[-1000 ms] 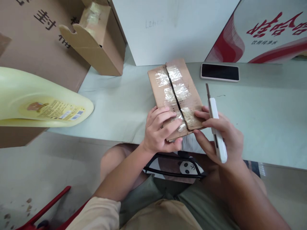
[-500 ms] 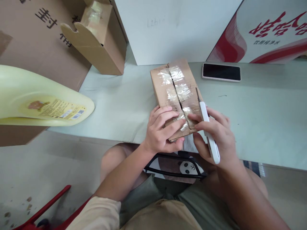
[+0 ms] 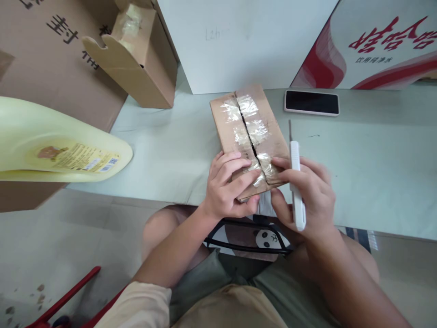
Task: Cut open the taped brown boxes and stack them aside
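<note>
A small brown cardboard box (image 3: 269, 120) lies slanted near the table's front edge. Strips of clear tape cross its top, and a dark slit runs between the flaps. My left hand (image 3: 229, 184) grips the near left corner, fingers on top and thumb at the front side. My right hand (image 3: 309, 193) holds a white utility knife (image 3: 296, 182) with its thin blade out, pointing away from me. The fingertips of that hand rest at the box's near right part. The blade stands to the right of the box, apart from it.
Behind the box stands a white carton (image 3: 249, 45), with a red-and-white carton (image 3: 368, 50) to its right. A phone (image 3: 312, 102) lies at the back right. On the left are an open brown box (image 3: 155, 64), a large carton (image 3: 85, 86) and a yellow bottle (image 3: 68, 141).
My right hand has turned the utility knife more upright and shifted its blade away from the box's right edge. My left hand keeps its grip on the cardboard box.
</note>
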### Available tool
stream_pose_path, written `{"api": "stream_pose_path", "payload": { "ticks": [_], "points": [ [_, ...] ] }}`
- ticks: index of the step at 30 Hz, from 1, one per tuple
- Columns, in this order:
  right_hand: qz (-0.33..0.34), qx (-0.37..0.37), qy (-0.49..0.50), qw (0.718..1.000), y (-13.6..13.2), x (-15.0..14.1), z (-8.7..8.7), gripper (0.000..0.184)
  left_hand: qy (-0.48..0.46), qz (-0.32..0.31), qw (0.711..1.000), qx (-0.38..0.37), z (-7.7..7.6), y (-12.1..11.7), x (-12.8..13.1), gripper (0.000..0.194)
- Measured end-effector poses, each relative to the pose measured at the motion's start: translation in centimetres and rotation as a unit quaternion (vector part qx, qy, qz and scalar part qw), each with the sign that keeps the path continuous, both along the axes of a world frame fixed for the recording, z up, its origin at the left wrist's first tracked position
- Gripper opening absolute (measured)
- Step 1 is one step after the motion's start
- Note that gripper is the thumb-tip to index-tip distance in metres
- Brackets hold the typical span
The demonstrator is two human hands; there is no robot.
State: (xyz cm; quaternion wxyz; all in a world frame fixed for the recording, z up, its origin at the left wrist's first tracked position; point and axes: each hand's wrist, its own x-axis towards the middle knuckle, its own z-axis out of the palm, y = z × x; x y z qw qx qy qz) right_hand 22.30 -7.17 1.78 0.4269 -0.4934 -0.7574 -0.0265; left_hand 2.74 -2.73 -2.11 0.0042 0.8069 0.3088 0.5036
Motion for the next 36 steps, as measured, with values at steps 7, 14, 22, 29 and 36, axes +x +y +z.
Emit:
{"api": "stream_pose_path", "payload": {
  "ticks": [7,14,22,29,36],
  "points": [
    [0.057,-0.001,0.039,0.998,0.1,0.7,-0.1,0.03,-0.019,0.0,1.0,0.012,-0.1,0.1,0.1,0.038],
    [0.073,-0.011,0.002,0.997,0.4,-0.2,-0.1,0.026,-0.019,-0.017,1.0,0.0,-0.3,0.1,-0.1,0.04],
    [0.042,-0.035,-0.009,0.998,0.4,-0.3,-0.1,0.023,-0.013,-0.009,1.0,-0.002,0.0,0.0,0.1,0.036],
    [0.041,-0.039,-0.014,0.998,0.4,-0.2,0.0,0.019,-0.009,-0.006,1.0,-0.005,-0.1,0.0,0.0,0.037],
    [0.032,-0.058,-0.01,0.998,0.2,-0.6,0.3,0.02,-0.006,-0.004,1.0,-0.006,-0.1,-0.1,0.0,0.036]
  ]
}}
